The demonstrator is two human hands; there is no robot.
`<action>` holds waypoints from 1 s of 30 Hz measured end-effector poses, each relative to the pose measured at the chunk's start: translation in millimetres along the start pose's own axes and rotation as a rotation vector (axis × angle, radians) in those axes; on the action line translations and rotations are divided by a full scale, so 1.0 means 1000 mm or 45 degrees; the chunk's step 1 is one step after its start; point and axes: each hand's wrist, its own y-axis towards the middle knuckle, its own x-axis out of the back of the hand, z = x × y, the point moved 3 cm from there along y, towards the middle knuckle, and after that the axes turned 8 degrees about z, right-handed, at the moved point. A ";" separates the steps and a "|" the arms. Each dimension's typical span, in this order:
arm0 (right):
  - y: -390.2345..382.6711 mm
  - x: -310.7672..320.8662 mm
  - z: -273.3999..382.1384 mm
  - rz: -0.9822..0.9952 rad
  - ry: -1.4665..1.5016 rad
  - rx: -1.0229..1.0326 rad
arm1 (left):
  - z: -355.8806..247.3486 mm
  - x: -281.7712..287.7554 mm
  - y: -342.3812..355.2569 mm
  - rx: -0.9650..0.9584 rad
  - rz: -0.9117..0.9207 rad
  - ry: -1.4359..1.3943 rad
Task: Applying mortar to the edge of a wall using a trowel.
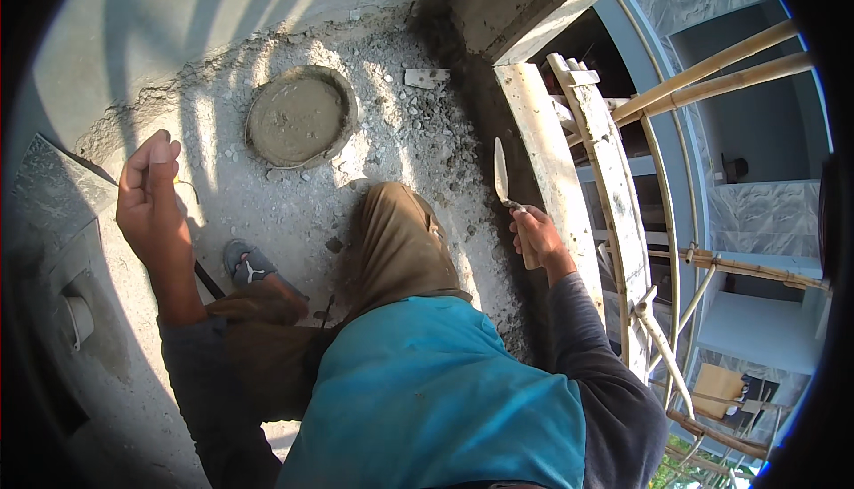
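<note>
In my right hand (pixel 538 238) is a pointing trowel (pixel 501 171), its handle gripped in closed fingers and its narrow blade aimed away from me, close to the edge of the floor on the right. My left hand (pixel 149 191) is raised at the left, fingers curled and thumb pressed against them; whatever they hold, if anything, is hidden. A round pan of wet grey mortar (pixel 301 118) stands on the floor ahead of my knee, apart from both hands.
Rubble and dried mortar (pixel 382 97) cover the floor along the far wall. A flat scrap piece (pixel 427 78) lies beyond the pan. At the right, wooden planks (pixel 556 160) and bamboo poles (pixel 712 80) form scaffolding at the open edge. A grey board (pixel 58 191) leans at left.
</note>
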 end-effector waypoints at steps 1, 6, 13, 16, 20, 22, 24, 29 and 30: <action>0.002 -0.004 -0.009 -0.026 -0.090 0.024 | -0.011 -0.001 -0.001 -0.050 0.002 -0.027; 0.056 -0.001 -0.065 -0.239 -0.571 -0.023 | -0.009 -0.025 0.007 -0.052 0.013 -0.032; 0.080 0.007 -0.048 -0.572 -0.905 -0.049 | -0.017 -0.023 0.001 -0.059 0.003 0.018; 0.092 0.011 -0.045 -0.614 -0.896 -0.023 | -0.020 -0.022 0.000 -0.037 -0.010 -0.003; 0.105 0.005 -0.031 -0.616 -0.854 0.073 | -0.011 -0.020 0.002 -0.051 0.073 0.077; 0.122 0.005 -0.032 -0.596 -0.789 0.051 | -0.015 -0.024 0.002 -0.051 0.012 -0.031; 0.135 0.007 -0.033 -0.570 -0.723 0.032 | -0.014 -0.021 0.004 -0.055 0.017 -0.006; 0.153 0.018 -0.035 -0.545 -0.716 0.071 | -0.012 -0.023 0.007 -0.050 -0.001 -0.036; 0.156 0.020 -0.041 -0.553 -0.718 0.066 | -0.012 -0.025 0.009 -0.065 0.039 -0.039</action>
